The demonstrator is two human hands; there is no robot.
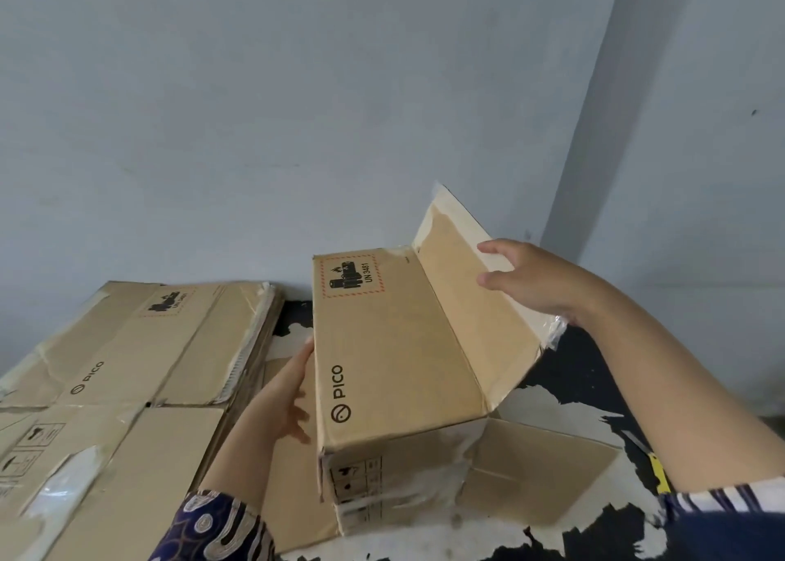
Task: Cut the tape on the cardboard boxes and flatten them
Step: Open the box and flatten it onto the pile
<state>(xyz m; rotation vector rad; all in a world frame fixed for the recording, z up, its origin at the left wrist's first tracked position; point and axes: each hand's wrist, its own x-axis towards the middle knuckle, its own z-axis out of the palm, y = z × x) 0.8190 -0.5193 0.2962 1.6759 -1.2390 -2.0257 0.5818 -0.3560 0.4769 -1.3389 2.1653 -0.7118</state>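
Note:
A brown PICO cardboard box [395, 356] stands in the middle on a black-and-white patterned surface, its flaps loose. My right hand [526, 280] grips the upper edge of its raised long flap [471, 301], which has clear tape hanging from its right end. My left hand [289, 390] presses flat against the box's left side, fingers extended. A lower flap [539, 475] lies open towards me at the bottom right. A yellow cutter [656, 469] peeks out beneath my right forearm.
Flattened PICO boxes [127, 356] lie stacked on the left, with loose tape on them. A grey-blue wall [297, 114] stands right behind everything, with a corner at the right.

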